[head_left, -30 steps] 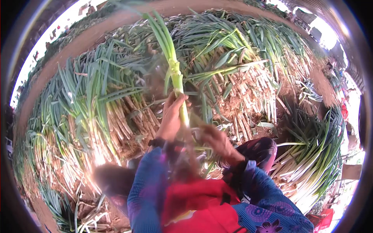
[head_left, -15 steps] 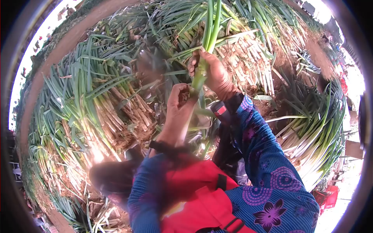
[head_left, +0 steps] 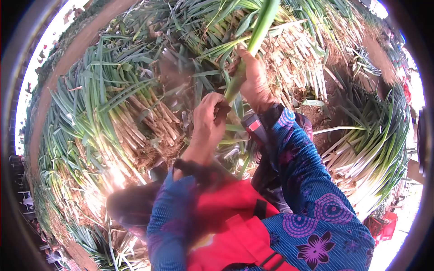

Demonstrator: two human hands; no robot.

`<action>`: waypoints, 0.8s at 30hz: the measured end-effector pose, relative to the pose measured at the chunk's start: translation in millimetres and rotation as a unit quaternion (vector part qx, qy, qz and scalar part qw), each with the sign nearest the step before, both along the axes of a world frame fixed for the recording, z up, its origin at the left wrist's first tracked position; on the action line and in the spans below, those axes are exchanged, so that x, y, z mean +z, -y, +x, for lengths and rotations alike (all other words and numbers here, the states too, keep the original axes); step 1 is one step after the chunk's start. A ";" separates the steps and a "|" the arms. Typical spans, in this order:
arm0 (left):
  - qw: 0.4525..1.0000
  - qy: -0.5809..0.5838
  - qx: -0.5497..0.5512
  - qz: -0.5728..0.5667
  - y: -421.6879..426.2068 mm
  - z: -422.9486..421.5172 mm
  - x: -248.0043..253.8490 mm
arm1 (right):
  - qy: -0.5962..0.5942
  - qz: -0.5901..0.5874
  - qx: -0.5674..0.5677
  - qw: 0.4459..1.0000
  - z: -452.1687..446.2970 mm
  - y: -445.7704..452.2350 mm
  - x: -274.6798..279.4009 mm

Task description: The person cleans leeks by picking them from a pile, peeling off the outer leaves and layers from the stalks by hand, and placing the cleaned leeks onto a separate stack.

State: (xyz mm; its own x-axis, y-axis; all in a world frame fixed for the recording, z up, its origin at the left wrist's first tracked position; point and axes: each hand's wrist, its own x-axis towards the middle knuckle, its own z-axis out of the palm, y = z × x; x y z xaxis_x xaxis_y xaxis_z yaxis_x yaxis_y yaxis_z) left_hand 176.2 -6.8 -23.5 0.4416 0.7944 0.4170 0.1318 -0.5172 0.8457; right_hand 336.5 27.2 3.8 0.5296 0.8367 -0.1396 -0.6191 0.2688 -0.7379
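A thick green onion (head_left: 261, 31) slants up and away in front of me, its leafy end leaving the top of the view. My right hand (head_left: 256, 83) is closed round its stalk, thumb along the upper side. Lower down, my left hand (head_left: 209, 119) is curled with its fingertips pinched against the stalk's lower part. Whether those fingers grip the stalk itself or a loose outer leaf is hidden by the hand.
Heaps of green onions with dry, brownish roots lie at left (head_left: 135, 122) and beyond my hands (head_left: 289, 67). Cleaned, paler green onions (head_left: 361, 153) are piled at right. Trimmed leaves litter the ground below my hands. A red bag (head_left: 386, 226) stands at far right.
The green onion has tilted further right at its top. My left hand has turned and its fingers have curled in more. My right hand stays round the stalk.
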 end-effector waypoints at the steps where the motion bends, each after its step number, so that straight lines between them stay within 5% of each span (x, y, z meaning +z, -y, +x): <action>1: 0.999 0.027 0.000 -0.023 3.1 -4.5 -2.5 | -0.011 -0.004 -0.020 1.000 6.1 -3.2 -4.1; 6: 0.927 0.219 0.081 -0.292 3.9 -50.8 14.0 | -0.034 -0.049 -0.098 0.993 34.3 -4.1 -11.1; 11: 0.895 0.182 0.343 -0.221 -41.5 -153.4 -44.6 | -0.106 0.028 -0.012 0.994 57.5 12.9 -6.5; 13: 0.962 -0.088 0.259 -0.022 -33.2 -133.8 -29.0 | -0.103 0.067 0.019 0.992 51.2 15.5 -2.3; 14: 0.949 -0.223 0.208 0.077 -24.0 -118.6 -20.4 | -0.102 0.084 0.039 0.990 45.1 15.8 -2.0; 16: 0.990 -0.109 0.082 -0.043 -8.4 -65.9 -11.5 | -0.099 0.084 0.048 0.990 34.4 11.6 -5.4; 18: 0.991 -0.124 0.041 0.030 3.3 -28.3 -6.6 | -0.053 0.086 0.041 0.994 22.2 12.0 -5.1; 24: 0.969 -0.227 0.089 0.043 8.0 -4.6 -3.6 | -0.031 0.055 -0.013 0.998 9.9 13.2 -3.2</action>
